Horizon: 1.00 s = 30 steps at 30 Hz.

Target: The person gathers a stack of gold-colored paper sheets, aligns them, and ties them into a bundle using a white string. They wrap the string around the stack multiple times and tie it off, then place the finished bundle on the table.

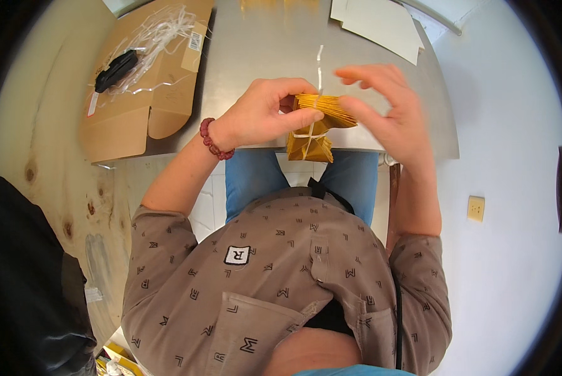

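My left hand (pixel 262 113) grips a bundle of folded gold paper sheets (pixel 336 108) at the near edge of the metal table, its thumb lying across the near side. White plastic string (pixel 320 66) is wrapped around the bundle, and one loose end sticks up beyond its far side. To the right of the bundle is my right hand (pixel 397 103), slightly blurred, with thumb and fingers apart and nothing seen between them. Its thumb tip is close to the right end of the stack; whether they touch I cannot tell.
On the table's left lies a flattened cardboard box (pixel 168 100), bearing a tangle of white string (pixel 162 31) and a black object (pixel 116 71). White card sheets (pixel 381 28) lie at the far right. More gold paper (pixel 281 7) shows at the far edge. A wall stands at right.
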### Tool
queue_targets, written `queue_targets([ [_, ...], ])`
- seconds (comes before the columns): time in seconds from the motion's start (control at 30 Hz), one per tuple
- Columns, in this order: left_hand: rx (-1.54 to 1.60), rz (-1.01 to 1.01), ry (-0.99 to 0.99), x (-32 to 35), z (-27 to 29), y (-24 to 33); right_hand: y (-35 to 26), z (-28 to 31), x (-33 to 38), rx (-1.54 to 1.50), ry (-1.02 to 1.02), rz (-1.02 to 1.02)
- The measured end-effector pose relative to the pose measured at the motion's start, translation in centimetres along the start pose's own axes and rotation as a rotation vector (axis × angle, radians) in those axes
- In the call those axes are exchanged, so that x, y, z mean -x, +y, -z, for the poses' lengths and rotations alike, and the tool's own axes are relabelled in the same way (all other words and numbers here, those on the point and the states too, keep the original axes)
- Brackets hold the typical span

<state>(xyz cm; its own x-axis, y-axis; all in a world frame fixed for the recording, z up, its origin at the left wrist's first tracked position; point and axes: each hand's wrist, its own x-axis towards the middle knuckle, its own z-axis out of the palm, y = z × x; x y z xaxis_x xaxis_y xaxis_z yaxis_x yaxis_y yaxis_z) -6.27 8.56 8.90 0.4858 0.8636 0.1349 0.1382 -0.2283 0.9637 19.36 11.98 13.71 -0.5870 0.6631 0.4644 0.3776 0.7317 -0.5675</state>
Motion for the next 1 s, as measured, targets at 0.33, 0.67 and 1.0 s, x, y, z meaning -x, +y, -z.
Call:
queue_targets([
  [0.33,0.015,0.039,0.025,-0.4,-1.2,0.2,-1.0,-2.4,-1.4,-0.060,-0.058,0.007],
  [0.67,0.219,-0.046,0.215,0.9,-4.0,-2.6,0.3,-4.0,-1.2,-0.213,-0.112,-0.175],
  [1.0,0.377,-0.120,0.230,1.4,-3.7,-2.4,0.8,-2.2,0.9,-0.404,-0.145,-0.304],
])
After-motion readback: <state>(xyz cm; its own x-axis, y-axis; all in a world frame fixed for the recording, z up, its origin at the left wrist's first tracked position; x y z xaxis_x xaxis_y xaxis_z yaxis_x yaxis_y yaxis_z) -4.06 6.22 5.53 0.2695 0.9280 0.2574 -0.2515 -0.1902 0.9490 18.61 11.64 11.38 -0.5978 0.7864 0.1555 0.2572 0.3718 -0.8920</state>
